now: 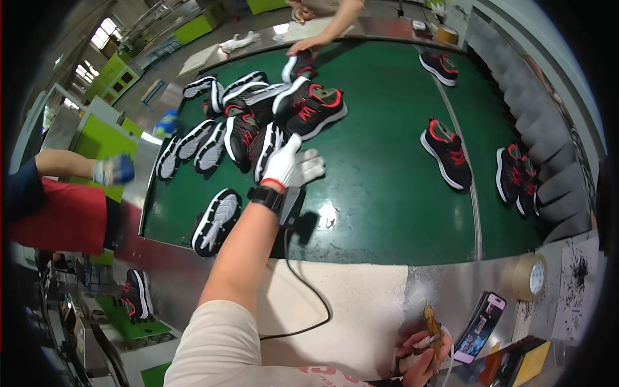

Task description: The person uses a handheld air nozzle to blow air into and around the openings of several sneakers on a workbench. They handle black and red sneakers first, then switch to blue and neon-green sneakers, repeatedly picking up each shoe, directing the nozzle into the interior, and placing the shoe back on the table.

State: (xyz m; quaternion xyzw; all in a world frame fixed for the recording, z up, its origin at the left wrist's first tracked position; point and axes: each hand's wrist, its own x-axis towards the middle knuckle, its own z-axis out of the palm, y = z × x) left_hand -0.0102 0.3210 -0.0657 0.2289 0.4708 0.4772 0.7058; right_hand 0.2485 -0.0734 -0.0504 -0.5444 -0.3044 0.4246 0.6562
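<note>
Your left hand [298,168], white-gloved, fingers spread, grips nothing visible; right hand [418,362] grasps brass-coloured tool [432,322]. Nearest shoe [265,153] lies just left of left hand, the nearer one; long axis points away from you; contact unclear.

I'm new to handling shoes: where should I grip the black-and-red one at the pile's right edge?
Probably the heel collar of that shoe, coming from the right: its heel points right, away from the other shoes, and its open top shows a rim to pinch.

The left hand [298,168] wears 1 red-cuffed white glove [284,164], 1 black wristband [265,198].
</note>
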